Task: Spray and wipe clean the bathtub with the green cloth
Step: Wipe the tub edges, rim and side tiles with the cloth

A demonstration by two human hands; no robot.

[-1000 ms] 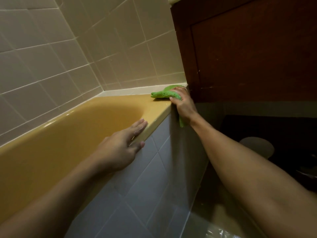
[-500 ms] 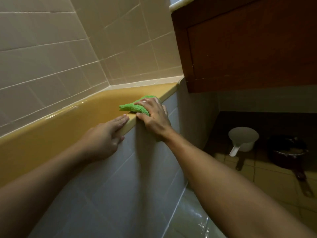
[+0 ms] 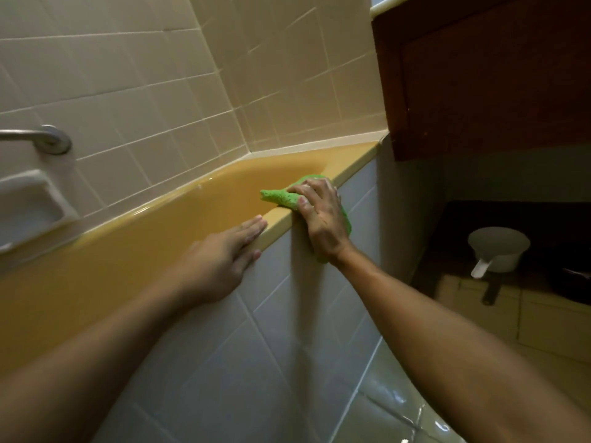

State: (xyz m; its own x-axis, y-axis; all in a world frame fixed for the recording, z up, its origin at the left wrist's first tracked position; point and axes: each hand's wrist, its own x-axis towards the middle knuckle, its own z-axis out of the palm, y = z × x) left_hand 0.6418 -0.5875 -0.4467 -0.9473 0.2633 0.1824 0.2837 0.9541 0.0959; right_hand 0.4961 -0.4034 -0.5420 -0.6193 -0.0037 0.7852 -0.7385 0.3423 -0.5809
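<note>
beige-tiled bathroom walls over a mustard-yellow bathtub (image 3: 153, 241), both bare hands on its near rim.
at far left a metal grab bar (image 3: 48, 139) is fixed to the wall, with a white soap dish (image 3: 30, 203) set into the tiles just below it. the left hand (image 3: 220, 255) lies flat on the rim, fingers straight and together, holding nothing. just beside it to the right, the green cloth (image 3: 279, 197) is draped over the rim, one end poking toward the basin and the rest hanging down the grey-tiled outer panel (image 3: 256, 346). the right hand (image 3: 321, 217) is clamped on it, fingers bent over the top, pressing it onto the rim. further right a dark wooden cabinet (image 3: 486, 78) overhangs the end of the tub, and a white dipper (image 3: 499, 249) sits on the floor in the shadow beneath.
</note>
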